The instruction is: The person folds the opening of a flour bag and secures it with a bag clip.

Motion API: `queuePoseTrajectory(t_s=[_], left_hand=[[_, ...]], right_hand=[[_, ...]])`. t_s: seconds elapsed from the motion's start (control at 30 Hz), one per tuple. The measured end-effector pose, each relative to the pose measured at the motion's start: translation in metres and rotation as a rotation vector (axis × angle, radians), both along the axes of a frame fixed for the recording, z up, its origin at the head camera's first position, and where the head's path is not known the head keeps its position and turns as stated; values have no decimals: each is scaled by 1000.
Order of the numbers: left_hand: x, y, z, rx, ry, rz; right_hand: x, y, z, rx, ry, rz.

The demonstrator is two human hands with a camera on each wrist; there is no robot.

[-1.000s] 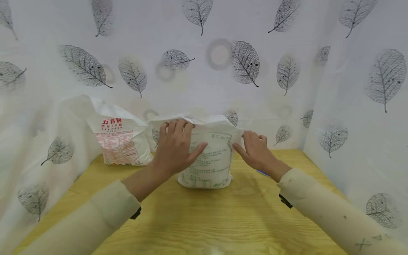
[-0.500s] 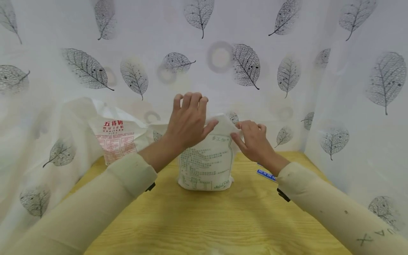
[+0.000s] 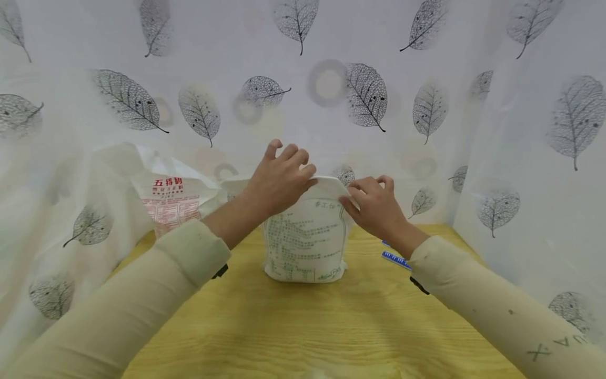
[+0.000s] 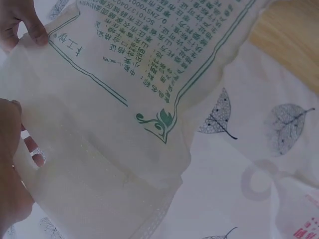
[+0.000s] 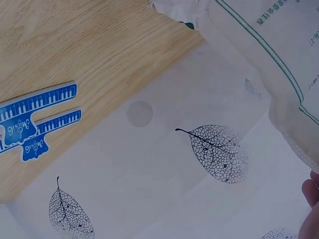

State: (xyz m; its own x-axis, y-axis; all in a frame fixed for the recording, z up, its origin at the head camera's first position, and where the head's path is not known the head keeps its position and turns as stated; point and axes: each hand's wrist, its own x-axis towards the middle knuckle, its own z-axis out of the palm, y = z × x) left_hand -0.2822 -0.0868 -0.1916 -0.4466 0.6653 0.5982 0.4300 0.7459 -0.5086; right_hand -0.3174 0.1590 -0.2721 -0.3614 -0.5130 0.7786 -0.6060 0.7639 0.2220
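Observation:
A white flour bag (image 3: pixel 303 247) with green print stands upright on the wooden table (image 3: pixel 303 326), its loose top raised. My left hand (image 3: pixel 279 176) is at the bag's top edge, fingers bent and thumb against the cloth. In the left wrist view, that left hand (image 4: pixel 11 169) grips the edge, with fingertips showing through a gap. My right hand (image 3: pixel 376 205) pinches the top right corner between thumb and fingers. The left wrist view also catches the right hand (image 4: pixel 22 22) on that corner; in the right wrist view only its fingertips show at the right edge.
Behind left stands another white bag (image 3: pixel 170 205) with red print, partly hidden by the left arm. Blue piano-key pieces marked "Music" (image 5: pixel 37 124) lie on the table at right. A leaf-patterned white curtain (image 3: pixel 303 121) encloses the back and sides.
My left hand has lifted off the bag's top and shifted right, then come down onto the top edge with fingers more bent. The right hand keeps its hold on the corner, slightly moved.

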Motion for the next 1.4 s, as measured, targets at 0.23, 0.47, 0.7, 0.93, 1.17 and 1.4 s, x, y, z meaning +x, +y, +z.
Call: queuePoseTrajectory(t_s=[0.23,0.47,0.7,0.93,1.17,1.4], left_hand=[[2,0,8,-46,-201,32],[3,12,8,-59,-388,126],[1,12,5,-173,-362,235],[-1,10,-1,-270,-329,258],[-2,3,-7,-322,-247,157],[-4,-5,-12,-343,-124,69]], right_hand=[[-4,-5,-5,46,149,-13],[-2,-8,-11,76,242,-68],[2,-6,-13,101,235,-89],[2,3,-18,130,104,-29],[3,2,-18,102,-80,-2],[4,-6,-13,136,-164,11]])
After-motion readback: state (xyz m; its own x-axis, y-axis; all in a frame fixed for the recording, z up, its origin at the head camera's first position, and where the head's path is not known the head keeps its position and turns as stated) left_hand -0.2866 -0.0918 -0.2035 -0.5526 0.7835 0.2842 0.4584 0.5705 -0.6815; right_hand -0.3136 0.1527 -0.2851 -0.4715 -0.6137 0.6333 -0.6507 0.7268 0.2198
